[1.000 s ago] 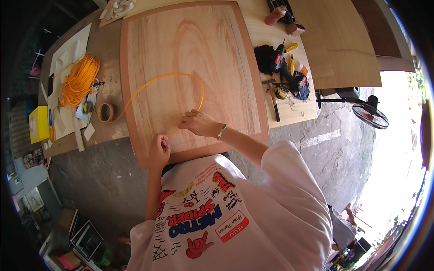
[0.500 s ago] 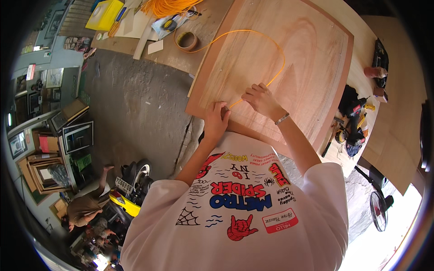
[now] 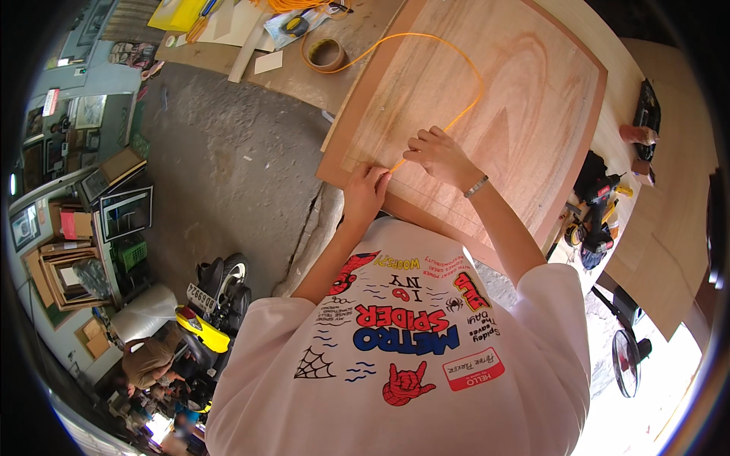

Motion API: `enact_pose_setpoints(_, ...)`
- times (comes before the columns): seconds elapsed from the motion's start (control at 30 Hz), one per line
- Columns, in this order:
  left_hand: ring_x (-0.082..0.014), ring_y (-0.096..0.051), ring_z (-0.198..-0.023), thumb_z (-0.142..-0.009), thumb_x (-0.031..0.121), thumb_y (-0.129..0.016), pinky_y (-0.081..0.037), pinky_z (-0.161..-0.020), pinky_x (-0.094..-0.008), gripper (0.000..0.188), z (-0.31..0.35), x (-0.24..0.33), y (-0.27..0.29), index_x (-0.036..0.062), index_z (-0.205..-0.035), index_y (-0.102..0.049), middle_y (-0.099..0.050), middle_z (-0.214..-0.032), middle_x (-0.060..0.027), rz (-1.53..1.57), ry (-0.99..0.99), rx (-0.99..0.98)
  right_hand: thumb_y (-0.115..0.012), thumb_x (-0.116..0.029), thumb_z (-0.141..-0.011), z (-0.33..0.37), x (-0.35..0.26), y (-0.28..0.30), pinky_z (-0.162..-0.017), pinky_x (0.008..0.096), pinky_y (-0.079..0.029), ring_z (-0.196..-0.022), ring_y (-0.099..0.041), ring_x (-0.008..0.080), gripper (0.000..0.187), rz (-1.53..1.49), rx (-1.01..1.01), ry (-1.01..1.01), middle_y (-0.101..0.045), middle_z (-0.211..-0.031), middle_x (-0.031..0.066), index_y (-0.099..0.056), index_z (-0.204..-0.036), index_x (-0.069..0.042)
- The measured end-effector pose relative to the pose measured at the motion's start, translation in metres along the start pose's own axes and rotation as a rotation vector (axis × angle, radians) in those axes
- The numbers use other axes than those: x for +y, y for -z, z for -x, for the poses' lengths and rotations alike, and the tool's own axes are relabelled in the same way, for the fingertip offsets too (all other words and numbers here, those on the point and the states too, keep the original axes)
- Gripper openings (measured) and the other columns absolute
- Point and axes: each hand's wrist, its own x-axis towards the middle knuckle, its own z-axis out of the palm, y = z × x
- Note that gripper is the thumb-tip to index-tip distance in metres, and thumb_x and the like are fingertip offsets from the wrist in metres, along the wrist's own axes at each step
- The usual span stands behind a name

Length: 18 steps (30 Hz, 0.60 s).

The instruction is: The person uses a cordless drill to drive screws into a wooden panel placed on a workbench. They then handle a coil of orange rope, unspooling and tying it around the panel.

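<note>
A thin orange cord [image 3: 481,80] curves in a wide loop over a brown-edged wooden panel [image 3: 426,83]. My left hand [image 3: 366,193] is at the panel's near left edge, with fingertips pinched on the cord; whatever else lies under those fingers is hidden. Just to its right, my right hand [image 3: 443,157] is closed on the same cord a short way along, held over the panel. Between the two hands a short length of cord shows. Beyond the right hand it arcs away and back left to a roll of tape [image 3: 324,55].
An orange cord coil [image 3: 298,4], a tape measure [image 3: 295,26] and a pale card [image 3: 268,62] lie on the far left table. Power drills [image 3: 601,186] sit right of the panel. A fan [image 3: 626,363] stands lower right; a motorcycle [image 3: 217,304] and a bending person [image 3: 148,361] are lower left.
The view has shifted slightly. Both hands stay near the same panel edge, and the left fingers are curled closer over the cord. At lower left, the person has moved lower in the picture.
</note>
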Motion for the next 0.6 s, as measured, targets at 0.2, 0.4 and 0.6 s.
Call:
enact_pose_setpoints(0.2,-0.0331,-0.065,-0.08,-0.092,0.016,-0.071,-0.053,-0.07,-0.0421,0.015,0.005,0.001,-0.004,0.0031,-0.097,-0.066,-0.064,-0.095,-0.0153,-0.068,0.05,-0.023,-0.069,-0.014,-0.084,0.0,-0.005,-0.014,-0.089,0.0376,-0.044,-0.097,-0.056,0.0182,0.007,-0.245,0.115,-0.111,-0.059,-0.095,-0.0028,-0.066,-0.09,-0.016)
enact_pose_setpoints(0.4,-0.0301,-0.063,-0.08,-0.093,0.014,-0.068,-0.052,-0.072,-0.0387,0.013,0.007,0.012,0.012,0.0029,-0.098,-0.064,-0.063,-0.095,-0.016,0.207,0.22,-0.013,-0.071,-0.021,-0.087,-0.016,-0.045,-0.015,-0.09,0.0398,-0.042,-0.099,-0.058,0.0188,0.011,-0.351,0.217,-0.134,-0.064,-0.096,0.0,-0.068,-0.096,-0.015)
enact_pose_setpoints(0.6,-0.015,-0.058,-0.064,-0.09,0.01,-0.072,-0.049,-0.062,-0.0306,0.014,0.005,0.011,-0.001,-0.0009,-0.096,-0.067,-0.065,-0.077,-0.009,0.453,0.274,0.148,-0.069,-0.018,-0.09,-0.026,-0.042,-0.03,-0.091,0.0374,-0.041,-0.098,-0.059,0.0211,0.013,-0.796,0.058,-0.396,-0.066,-0.099,0.0035,-0.069,-0.102,-0.013)
